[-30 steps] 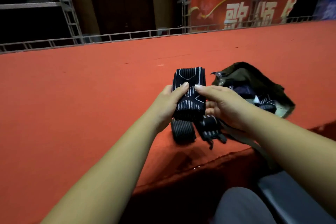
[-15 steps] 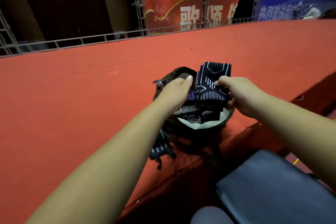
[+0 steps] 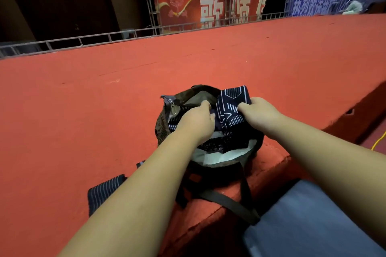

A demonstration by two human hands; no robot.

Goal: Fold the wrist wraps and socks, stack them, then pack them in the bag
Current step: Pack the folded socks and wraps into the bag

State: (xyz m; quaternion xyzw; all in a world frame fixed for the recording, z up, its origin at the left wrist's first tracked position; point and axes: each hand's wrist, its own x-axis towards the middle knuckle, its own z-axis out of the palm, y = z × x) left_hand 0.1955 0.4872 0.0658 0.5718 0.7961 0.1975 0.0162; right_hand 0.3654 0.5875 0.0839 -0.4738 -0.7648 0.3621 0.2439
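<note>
Folded socks: a dark navy bundle [image 3: 229, 106] with thin white dashes and angled white lines, and fine white stripes across its far end.
Where it is: in the open mouth of the bag [image 3: 161, 129], on the right side; its near end is down among the dark things inside and its far end stands above the rim.
Long axis: runs from the person outward, near end low and far end raised and pointing toward the railing [image 3: 83, 41].
Right hand: the right hand [image 3: 259, 110] pinches the bundle's right edge, thumb on the patterned face, the other fingers hidden behind it.
Left hand: the left hand [image 3: 196, 119] is inside the bag mouth just left of the bundle with fingers curled downward; whether it grips anything cannot be told.
Bag: olive-brown, pale lining, a zipper pull [image 3: 171, 104] hanging at its left rim, a dark strap [image 3: 229, 202] trailing over the near edge.
Wrist wrap: a dark, finely striped wrist wrap [image 3: 104, 192] lies flat to the near left of the bag, partly covered by the left forearm.
Worktop: the red carpeted worktop [image 3: 83, 121] carries the bag and the wrap.
Background: a red banner [image 3: 208, 8] with pale characters behind the railing.
</note>
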